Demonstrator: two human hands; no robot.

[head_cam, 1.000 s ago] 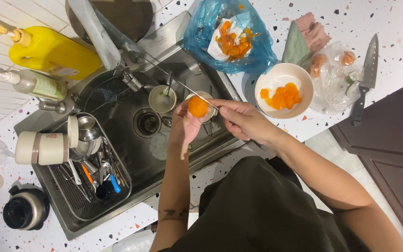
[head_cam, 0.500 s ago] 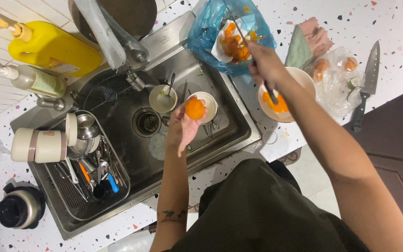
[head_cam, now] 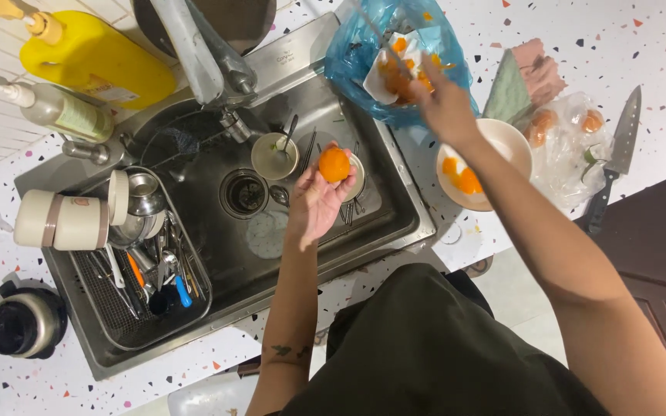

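Left hand: over the steel sink, fingers curled around a round orange fruit, gripping it above the basin. Right hand: beyond the sink's far corner, over a blue plastic bag; motion-blurred, so finger spread and any hold cannot be told. White bowl of orange pieces: just beside the sink.

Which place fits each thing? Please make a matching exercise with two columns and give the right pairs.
Things:
1. orange fruit
2. knife
3. blue bag
4. white bowl

Places:
A. under the right hand, holding orange pieces
B. in the left hand, above the sink
C. behind the sink, full of peels
D. far right on the counter

Pairs: 1-B, 2-D, 3-C, 4-A
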